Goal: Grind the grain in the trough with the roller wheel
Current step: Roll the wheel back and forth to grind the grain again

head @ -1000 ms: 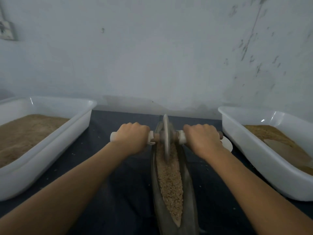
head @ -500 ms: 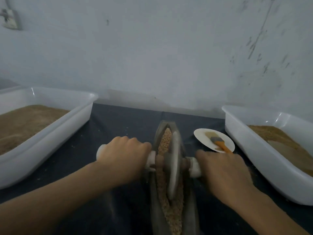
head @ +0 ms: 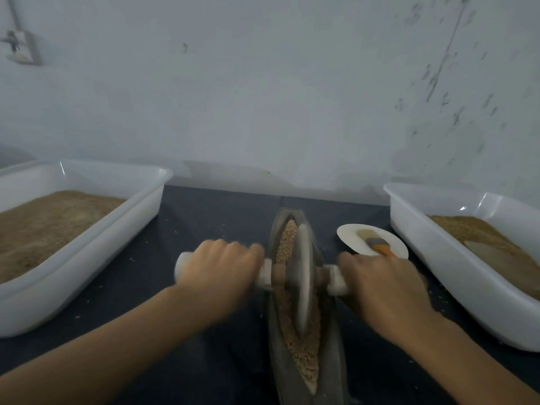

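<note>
left hand (head: 222,268) and right hand (head: 382,280): fingers curled round axle handles | roller wheel (head: 302,283) between them | trough (head: 280,372) long axis near-far

Tan grain (head: 295,340) fills the grey trough (head: 277,363); right of the trough, a white plate (head: 350,239) carries an orange-handled brush (head: 380,247).

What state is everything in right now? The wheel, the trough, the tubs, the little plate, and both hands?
roller wheel: upright in the trough, blurred.
trough: holds coarse grain.
grain: still coarse.
left hand: grips the left handle.
right hand: grips the right handle.
left tub: partly filled with brown meal.
right tub: partly filled, a flat scoop lying in it.
plate: holds a brush.
brush: lying on the plate.
</note>
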`<action>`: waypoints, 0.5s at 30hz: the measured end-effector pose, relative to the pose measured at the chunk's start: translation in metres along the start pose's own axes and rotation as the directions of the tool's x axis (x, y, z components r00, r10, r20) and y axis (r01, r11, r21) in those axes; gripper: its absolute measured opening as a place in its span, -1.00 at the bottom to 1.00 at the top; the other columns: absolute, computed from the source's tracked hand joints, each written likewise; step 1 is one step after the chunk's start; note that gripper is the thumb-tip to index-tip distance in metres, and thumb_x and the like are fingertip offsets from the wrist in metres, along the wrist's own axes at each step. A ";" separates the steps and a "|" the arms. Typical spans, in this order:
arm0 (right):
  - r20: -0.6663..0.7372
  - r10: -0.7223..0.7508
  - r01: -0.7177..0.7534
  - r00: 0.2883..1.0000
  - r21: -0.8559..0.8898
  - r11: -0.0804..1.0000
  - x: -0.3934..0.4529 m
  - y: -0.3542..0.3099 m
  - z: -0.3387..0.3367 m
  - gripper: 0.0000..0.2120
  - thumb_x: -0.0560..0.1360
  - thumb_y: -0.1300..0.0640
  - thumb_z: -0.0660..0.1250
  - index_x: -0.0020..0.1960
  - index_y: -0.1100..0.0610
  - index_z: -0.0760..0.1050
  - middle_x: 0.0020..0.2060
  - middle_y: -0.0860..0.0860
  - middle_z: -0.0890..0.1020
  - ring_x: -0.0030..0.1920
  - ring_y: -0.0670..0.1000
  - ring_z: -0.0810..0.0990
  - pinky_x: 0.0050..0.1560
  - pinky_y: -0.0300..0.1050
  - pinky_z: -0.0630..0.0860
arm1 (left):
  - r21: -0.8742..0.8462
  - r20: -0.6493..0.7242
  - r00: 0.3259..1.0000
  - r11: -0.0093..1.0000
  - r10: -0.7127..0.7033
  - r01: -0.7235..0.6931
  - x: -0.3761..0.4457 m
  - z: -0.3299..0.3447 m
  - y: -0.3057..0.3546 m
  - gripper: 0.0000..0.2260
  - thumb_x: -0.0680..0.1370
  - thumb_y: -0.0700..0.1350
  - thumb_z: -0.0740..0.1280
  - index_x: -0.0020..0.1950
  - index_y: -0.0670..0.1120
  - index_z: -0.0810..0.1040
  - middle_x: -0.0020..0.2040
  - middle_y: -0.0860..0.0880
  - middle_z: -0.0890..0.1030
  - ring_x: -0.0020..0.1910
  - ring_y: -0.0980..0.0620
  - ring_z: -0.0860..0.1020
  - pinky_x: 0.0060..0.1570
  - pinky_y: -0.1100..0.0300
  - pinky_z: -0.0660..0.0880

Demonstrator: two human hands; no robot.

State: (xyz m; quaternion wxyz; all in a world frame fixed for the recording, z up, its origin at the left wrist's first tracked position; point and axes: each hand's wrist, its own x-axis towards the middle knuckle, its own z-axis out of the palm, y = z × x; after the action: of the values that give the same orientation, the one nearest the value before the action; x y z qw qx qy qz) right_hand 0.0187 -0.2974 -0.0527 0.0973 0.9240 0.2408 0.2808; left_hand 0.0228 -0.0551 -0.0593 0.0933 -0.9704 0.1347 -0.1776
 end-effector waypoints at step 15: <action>0.086 0.106 -0.093 0.991 -0.146 0.985 0.072 0.013 0.034 -0.76 0.43 0.08 0.37 -0.13 0.02 0.28 -0.23 0.02 0.61 -0.21 0.16 0.60 -0.33 -0.06 0.22 | -0.120 0.029 0.997 0.990 -0.076 0.079 0.065 0.030 -0.023 -0.80 0.46 0.02 0.32 -0.18 0.10 0.28 -0.17 0.01 0.54 -0.30 -0.04 0.41 -0.26 0.10 0.34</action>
State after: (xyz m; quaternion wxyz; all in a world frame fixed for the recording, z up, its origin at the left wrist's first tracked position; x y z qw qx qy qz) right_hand 0.0951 -0.2745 -0.0427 0.1596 0.9377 0.1688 0.2583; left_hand 0.0981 -0.0484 -0.0610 0.0289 -0.9808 0.1062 -0.1608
